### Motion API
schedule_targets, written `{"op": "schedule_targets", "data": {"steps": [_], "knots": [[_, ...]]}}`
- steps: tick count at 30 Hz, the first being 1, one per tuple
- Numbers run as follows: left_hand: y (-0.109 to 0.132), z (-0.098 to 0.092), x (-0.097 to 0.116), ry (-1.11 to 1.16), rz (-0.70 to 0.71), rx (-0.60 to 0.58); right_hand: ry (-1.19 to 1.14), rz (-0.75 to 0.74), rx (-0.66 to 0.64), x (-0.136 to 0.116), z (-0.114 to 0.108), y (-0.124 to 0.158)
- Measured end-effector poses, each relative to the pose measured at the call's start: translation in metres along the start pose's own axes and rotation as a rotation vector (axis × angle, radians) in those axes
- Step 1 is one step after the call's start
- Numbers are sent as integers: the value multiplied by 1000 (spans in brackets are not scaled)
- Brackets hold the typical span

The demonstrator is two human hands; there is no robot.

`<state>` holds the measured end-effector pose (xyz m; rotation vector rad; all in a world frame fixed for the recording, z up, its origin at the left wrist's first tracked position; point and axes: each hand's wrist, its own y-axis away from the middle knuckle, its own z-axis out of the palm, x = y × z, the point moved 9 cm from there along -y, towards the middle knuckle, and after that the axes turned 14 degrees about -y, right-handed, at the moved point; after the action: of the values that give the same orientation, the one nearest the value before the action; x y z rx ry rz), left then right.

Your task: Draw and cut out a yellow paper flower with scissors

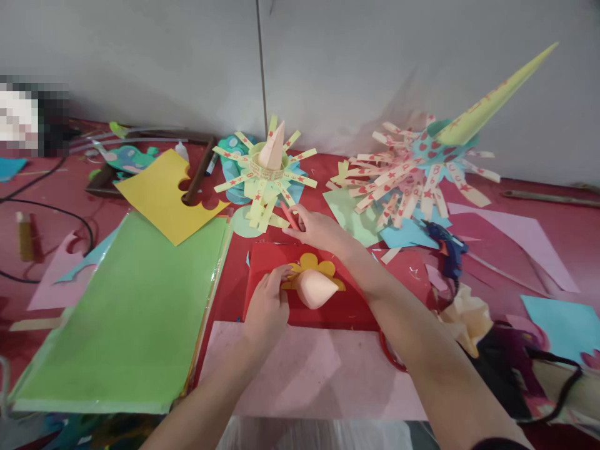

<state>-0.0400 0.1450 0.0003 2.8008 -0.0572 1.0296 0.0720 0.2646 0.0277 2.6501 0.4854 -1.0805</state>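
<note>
- At the far left lies a stack of green paper sheets [122, 312] in a clear wrapper, flat on the red table [576, 231], with a yellow sheet [162, 197] overlapping its top edge — scalloped bites cut out of one side.
- The left hand [267, 306] rests palm down, fingers loosely curled, fingertips pressing on the edge of a yellow paper flower [316, 265]; it grips nothing.
- A peach paper cone [315, 287] lies on its side on that flower, point to the right, just beside the left fingers.
- Flower and cone sit on a red sheet [337, 306], which overlaps a pink sheet [304, 375] nearer the person.
- The right hand [312, 228] reaches past the flower, fingers pinched shut on a thin red paper strip [289, 215].
- Just behind it stands a finished yellow-green paper flower [265, 172] — a peach cone upright in its middle.
- Further right, a bigger starburst of patterned strips [412, 178] bears a long yellow-green cone [497, 94] tilted up to the right.
- A blue glue gun [445, 250] lies near the right forearm.
</note>
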Motion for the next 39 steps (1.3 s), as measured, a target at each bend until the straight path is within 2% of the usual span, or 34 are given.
{"op": "schedule_targets", "data": {"steps": [5, 9, 12, 17, 21, 25, 27, 31, 33, 36, 39], "knots": [[1, 1, 0, -38, -6, -6, 96, -80, -93, -6, 11, -5], [0, 0, 0, -49, -2, -10, 14, -125, -75, -5, 6, -5], [1, -1, 1, -58, 6, -2, -191, -153, -1, -1, -9, 3], [3, -3, 5, -123, 55, 28, -783, -172, 29, 10, -27, 25], [4, -2, 10, -196, 106, 22, -878, -123, 141, 19, -35, 38], [3, -1, 15, -232, 162, 10, -951, -154, 153, 8, -27, 47], [2, -1, 17, -256, 181, 11, -1034, -116, 174, 11, -18, 49], [2, -1, 19, -292, 200, 11, -1237, 13, 385, 43, -10, 51], [2, -1, 21, -296, 214, 7, -1341, 88, 419, 58, -5, 49], [2, -2, 20, -291, 216, 0, -1389, 132, 340, 60, 3, 46], [1, -1, 19, -274, 209, -10, -1302, 91, 224, 47, 9, 48]]}}
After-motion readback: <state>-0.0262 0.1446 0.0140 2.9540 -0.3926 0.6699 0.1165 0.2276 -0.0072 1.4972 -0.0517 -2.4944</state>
